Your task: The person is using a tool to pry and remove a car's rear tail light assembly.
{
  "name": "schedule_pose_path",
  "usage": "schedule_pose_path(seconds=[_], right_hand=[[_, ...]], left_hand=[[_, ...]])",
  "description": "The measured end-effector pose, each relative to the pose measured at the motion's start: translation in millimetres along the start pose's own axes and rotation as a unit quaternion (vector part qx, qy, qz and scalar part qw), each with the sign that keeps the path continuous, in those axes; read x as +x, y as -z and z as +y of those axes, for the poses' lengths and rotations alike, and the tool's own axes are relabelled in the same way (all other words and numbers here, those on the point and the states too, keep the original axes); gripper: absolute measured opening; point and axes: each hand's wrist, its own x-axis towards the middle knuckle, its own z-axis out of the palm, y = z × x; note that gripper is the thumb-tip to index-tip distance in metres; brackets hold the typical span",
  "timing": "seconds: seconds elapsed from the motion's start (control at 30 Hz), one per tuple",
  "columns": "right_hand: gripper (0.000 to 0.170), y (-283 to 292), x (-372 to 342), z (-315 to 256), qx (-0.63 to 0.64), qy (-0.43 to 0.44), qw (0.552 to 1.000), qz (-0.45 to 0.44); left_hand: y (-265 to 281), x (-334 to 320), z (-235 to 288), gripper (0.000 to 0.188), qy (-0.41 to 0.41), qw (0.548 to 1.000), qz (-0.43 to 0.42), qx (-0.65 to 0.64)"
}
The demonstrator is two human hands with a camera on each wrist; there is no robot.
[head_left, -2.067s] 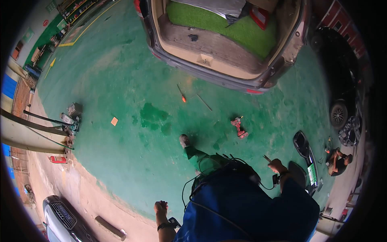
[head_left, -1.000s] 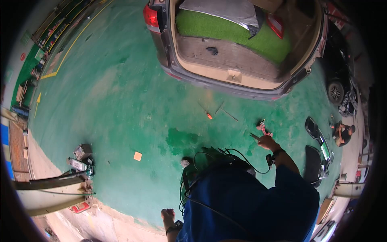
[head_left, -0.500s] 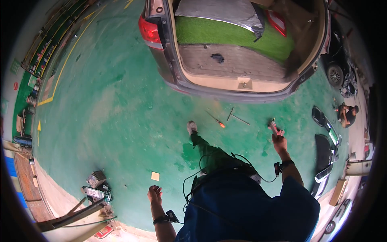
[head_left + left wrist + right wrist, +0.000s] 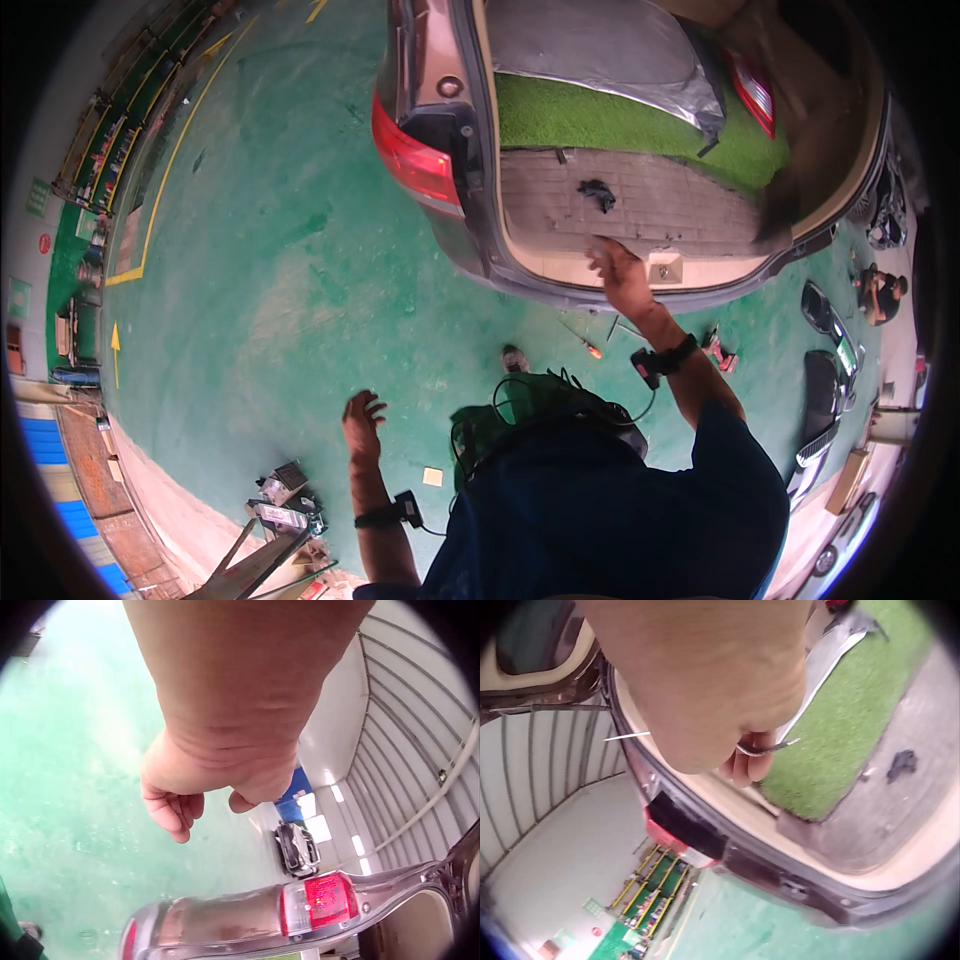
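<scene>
My right hand (image 4: 622,280) is over the rear sill of a brown car (image 4: 470,240) with its boot open. It grips a thin metal tool (image 4: 769,750); a curved end pokes out past the fingers and a slim pale tip on the other side, the middle hidden by the hand. My left hand (image 4: 362,425) hangs in the air over the green floor, fingers loosely curled around nothing. The car's left tail light (image 4: 420,160) sits in its corner. Inside the boot lie a loose tail light (image 4: 752,95), a grey sheet (image 4: 600,50), green turf (image 4: 590,115) and a black scrap (image 4: 597,195).
On the floor lie an orange-handled screwdriver (image 4: 594,352), a red cordless drill (image 4: 720,350) and a yellowish square (image 4: 432,476). A bumper part (image 4: 820,390) lies at the right, near a seated person (image 4: 882,295). A jack-like machine (image 4: 285,500) stands lower left.
The car has come nearer in the head view. My right hand, with the tool, has moved from above the drill up and left to the boot sill. The left hand has risen.
</scene>
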Motion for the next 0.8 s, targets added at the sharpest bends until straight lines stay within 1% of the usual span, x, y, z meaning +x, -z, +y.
schedule_pose_path(seconds=[0.03, 0.1, 0.2, 0.23, 0.3, 0.33, 0.37, 0.43, 0.47, 0.53, 0.57, 0.6, 0.63, 0.67, 0.7, 0.77, 0.8], right_hand=[[0.03, -15, 22, -15, 0.002, 0.011, 1.0, -0.028], [0.033, -47, 60, -54, -0.019, 0.08, 0.996, -0.014], [0.038, -94, 103, -80, -0.027, 0.171, 0.985, 0.015], [0.039, -107, 114, -86, -0.034, 0.153, 0.987, 0.029], [0.042, -131, 125, -97, -0.05, 0.12, 0.99, 0.057], [0.047, -134, 128, -111, -0.02, 0.05, 0.998, 0.033], [0.048, -146, 127, -108, -0.047, 0.058, 0.995, 0.061], [0.049, -176, 134, -106, -0.103, 0.073, 0.985, 0.122], [0.05, -182, 138, -115, -0.118, 0.059, 0.984, 0.123], [0.054, -201, 140, -137, -0.094, -0.071, 0.984, 0.132], [0.055, -212, 141, -143, -0.08, -0.135, 0.979, 0.133], [0.052, -226, 140, -138, -0.084, -0.12, 0.97, 0.197], [0.047, -228, 146, -154, -0.089, -0.189, 0.956, 0.205], [0.045, -231, 150, -155, -0.115, -0.163, 0.953, 0.228], [0.043, -232, 151, -156, -0.141, -0.137, 0.948, 0.249], [0.04, -233, 153, -160, -0.129, -0.176, 0.941, 0.259], [0.039, -234, 153, -161, -0.122, -0.196, 0.936, 0.267]], left_hand=[[-12, 20, 25, 0.035, -0.013, 1.0, -0.016, -0.002], [-50, 46, 80, 0.035, -0.069, 0.995, -0.05, 0.045], [-109, 92, 152, 0.039, -0.088, 0.989, -0.116, 0.03], [-128, 111, 172, 0.042, -0.094, 0.985, -0.145, 0.027], [-169, 146, 203, 0.049, -0.124, 0.976, -0.172, 0.055], [-190, 160, 221, 0.052, -0.135, 0.974, -0.175, 0.053], [-211, 179, 232, 0.054, -0.145, 0.971, -0.182, 0.05], [-251, 223, 249, 0.06, -0.137, 0.971, -0.196, 0.024], [-269, 244, 260, 0.062, -0.133, 0.97, -0.203, 0.012], [-298, 268, 279, 0.062, -0.137, 0.955, -0.264, -0.001], [-308, 277, 283, 0.063, -0.136, 0.947, -0.291, -0.009], [-316, 280, 288, 0.063, -0.147, 0.945, -0.293, -0.017], [-327, 279, 293, 0.063, -0.158, 0.942, -0.295, -0.025], [-335, 278, 294, 0.064, -0.168, 0.94, -0.296, -0.031], [-342, 283, 287, 0.064, -0.129, 0.938, -0.311, -0.084], [-350, 291, 263, 0.065, -0.048, 0.924, -0.33, -0.186], [-349, 282, 263, 0.065, -0.081, 0.929, -0.313, -0.181]])
